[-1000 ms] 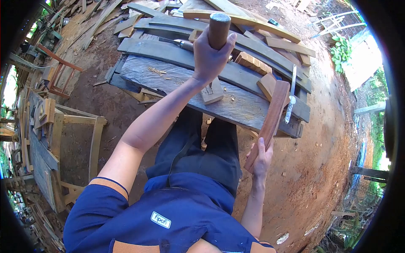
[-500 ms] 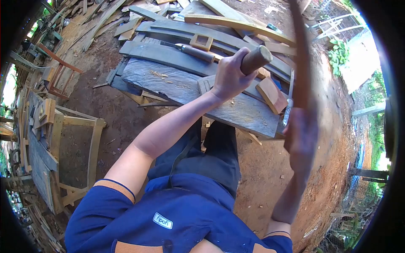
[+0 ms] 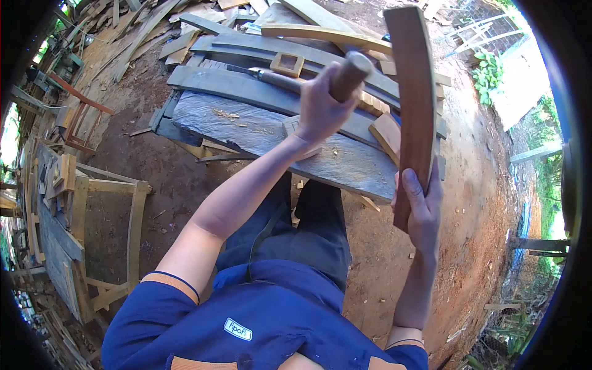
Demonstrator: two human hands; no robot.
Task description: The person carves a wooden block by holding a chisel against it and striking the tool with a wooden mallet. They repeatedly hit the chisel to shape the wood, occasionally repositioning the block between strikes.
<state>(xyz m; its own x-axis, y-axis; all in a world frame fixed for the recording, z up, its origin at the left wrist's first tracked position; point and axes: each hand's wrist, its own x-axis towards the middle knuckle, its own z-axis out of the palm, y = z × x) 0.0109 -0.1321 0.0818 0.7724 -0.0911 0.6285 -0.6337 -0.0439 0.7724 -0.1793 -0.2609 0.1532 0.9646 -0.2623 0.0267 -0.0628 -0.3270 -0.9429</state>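
My left hand (image 3: 320, 108) is closed around a thick, round wooden handle (image 3: 350, 77), which looks like a chisel's; its blade is hidden below my fist. A light wooden block (image 3: 291, 126) lies partly behind that wrist on the bench. To the right, my right hand (image 3: 422, 209) grips the lower end of a long, slightly curved reddish-brown wooden board (image 3: 414, 92), held raised, apart from the handle. Between the two hands, a reddish wooden block (image 3: 387, 132) rests on the worn grey bench top (image 3: 246, 132).
Across the bench lie long grey planks (image 3: 234, 86), a wooden-handled chisel (image 3: 277, 79), a small square wooden frame (image 3: 287, 63) and wood shavings (image 3: 226, 114). A second wooden bench (image 3: 61, 228) stands left, a chair frame (image 3: 80, 117) behind it. Dirt ground (image 3: 382, 265) surrounds my feet.
The curved board in my right hand has shifted left, closer to the handle, and is no longer blurred. My left hand keeps its hold on the handle, with the view slightly shifted.
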